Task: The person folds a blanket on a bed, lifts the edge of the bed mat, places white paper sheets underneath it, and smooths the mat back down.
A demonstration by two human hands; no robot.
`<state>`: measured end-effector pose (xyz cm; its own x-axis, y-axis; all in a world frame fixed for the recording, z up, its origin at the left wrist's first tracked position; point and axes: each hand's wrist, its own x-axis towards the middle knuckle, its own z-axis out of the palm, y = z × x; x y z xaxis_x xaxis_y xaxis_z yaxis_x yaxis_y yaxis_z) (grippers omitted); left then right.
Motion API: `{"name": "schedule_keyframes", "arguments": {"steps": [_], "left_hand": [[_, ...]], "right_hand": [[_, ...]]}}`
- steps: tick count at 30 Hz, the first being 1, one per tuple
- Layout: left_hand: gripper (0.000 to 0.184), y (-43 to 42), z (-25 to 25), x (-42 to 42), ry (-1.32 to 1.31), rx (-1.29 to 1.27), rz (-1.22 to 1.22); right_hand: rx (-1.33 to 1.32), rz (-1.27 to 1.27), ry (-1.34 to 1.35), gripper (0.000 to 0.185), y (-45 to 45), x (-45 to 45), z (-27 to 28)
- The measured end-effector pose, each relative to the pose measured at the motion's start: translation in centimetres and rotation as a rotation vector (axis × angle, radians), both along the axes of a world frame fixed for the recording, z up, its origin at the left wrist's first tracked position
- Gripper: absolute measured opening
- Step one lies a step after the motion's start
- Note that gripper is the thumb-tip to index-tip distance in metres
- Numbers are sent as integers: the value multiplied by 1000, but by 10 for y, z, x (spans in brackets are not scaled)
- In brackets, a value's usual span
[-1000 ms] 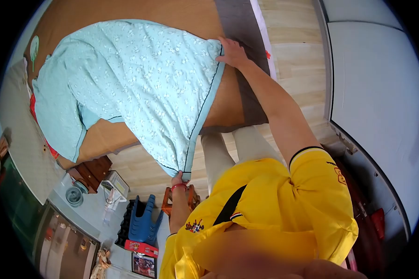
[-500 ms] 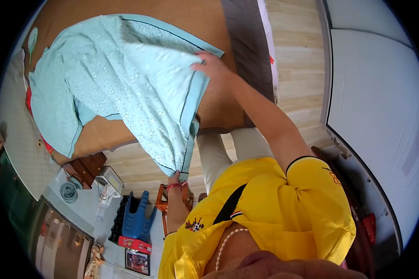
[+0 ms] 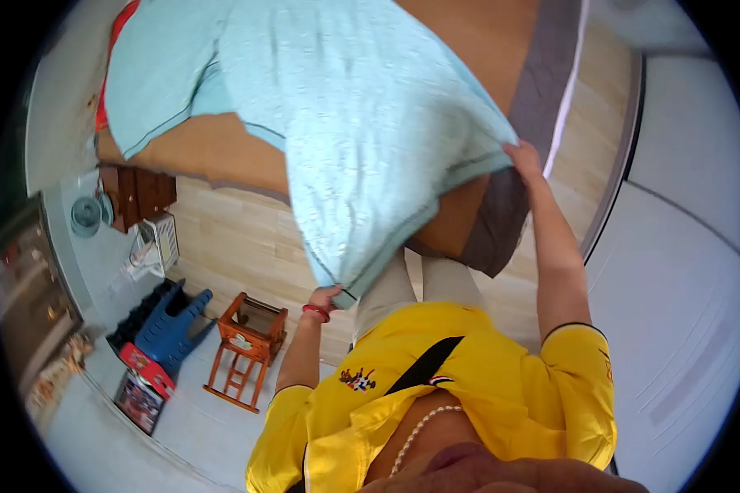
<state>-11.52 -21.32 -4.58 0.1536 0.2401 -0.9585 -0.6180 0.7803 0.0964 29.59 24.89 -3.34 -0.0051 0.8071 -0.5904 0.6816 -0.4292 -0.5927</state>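
A light blue patterned quilt [image 3: 345, 107] with a dark line near its border spreads over the brown bed [image 3: 489, 37] and hangs past its near edge. My left hand [image 3: 325, 297], with a red band at the wrist, is closed on the quilt's lower corner, off the bed. At the right, my right hand [image 3: 524, 158] grips another corner above the bed's grey border [image 3: 543, 107]. Between the two hands the quilt's edge runs slack and curved.
A wooden chair-like stand [image 3: 251, 337] stands on the floor at the lower left, beside a blue plastic stool [image 3: 173, 329]. A brown wooden cabinet [image 3: 140, 197] is by the bed's left end. White panels [image 3: 682, 287] line the right side.
My right hand has taken the quilt's corner and moved right, drawing that edge out wide. My left hand keeps its corner. The view has shifted, so the bed appears higher up.
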Motion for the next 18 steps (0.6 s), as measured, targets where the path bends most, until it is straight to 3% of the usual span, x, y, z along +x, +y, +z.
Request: {"name": "schedule_keyframes", "arguments": {"steps": [2, 3, 5, 7, 9, 11, 14, 16, 18], "left_hand": [[35, 27, 28, 8, -11, -47, -171], [35, 36, 38, 15, -4, -33, -150], [35, 49, 54, 23, -44, -65, -152], [34, 64, 56, -29, 58, 42, 89], [33, 94, 82, -130, 238, 319, 438], [31, 132, 184, -289, 573, 620, 654], [27, 145, 438, -452, 995, 1063, 804], [24, 129, 592, -477, 1193, 1342, 840], [22, 104, 707, -457, 1367, 1577, 839]], "right_hand": [[25, 69, -202, 36, 5, 6, 9], [-12, 105, -284, 39, 6, -3, 32], [-57, 238, -400, 40, 23, -30, 16], [-85, 423, -525, 40, 50, -77, 5], [154, 441, -396, 37, 100, -145, 70], [383, 390, -212, 34, 151, -200, 163], [644, 286, 97, 29, 198, -239, 332], [749, 222, 283, 26, 214, -245, 423], [795, 156, 449, 23, 217, -238, 493]]}}
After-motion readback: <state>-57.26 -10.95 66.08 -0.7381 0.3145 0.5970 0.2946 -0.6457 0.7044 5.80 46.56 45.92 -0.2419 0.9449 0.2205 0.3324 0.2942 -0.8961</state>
